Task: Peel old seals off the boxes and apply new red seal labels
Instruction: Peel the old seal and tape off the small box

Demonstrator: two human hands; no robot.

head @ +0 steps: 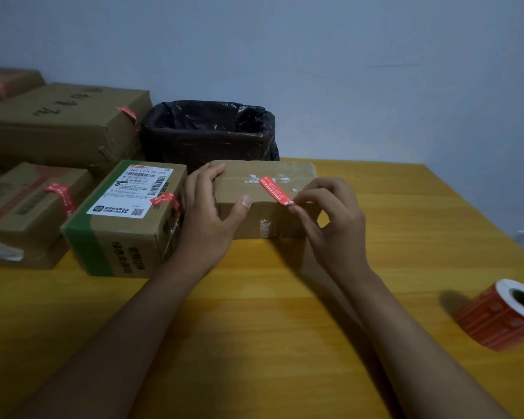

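At the far left, stacked cardboard boxes (64,122) crowded the back edge of the yellow wooden table (254,313), each crossed by a red seal, and a lower box (28,207) in front of them ran off the left border of the view. Just right of it stood a box with a white shipping label (127,219), a green band down its near left corner and a red strip on its right top edge. Behind, against the pale wall, sat a bin lined with a black bag (209,131), its mouth open. The left hand (208,213) wrapped the left end of the plain brown box (263,198), fingers over the top and thumb pressed on the near top edge, squeezed into the narrow gap beside the labelled box. That plain box lay near the table's middle, just in front of the bin; its top showed white scraps of torn paper and a seam of clear tape, and a red seal label (274,190) ran diagonally across it toward the near edge. The right hand (330,219) pinched the label's near, whitish end between thumb and forefinger at the box's front edge. To the right the tabletop lay broad and bare as far as its slanting edge, where a roll of red labels (505,313) rested on its side, well apart from the hands.
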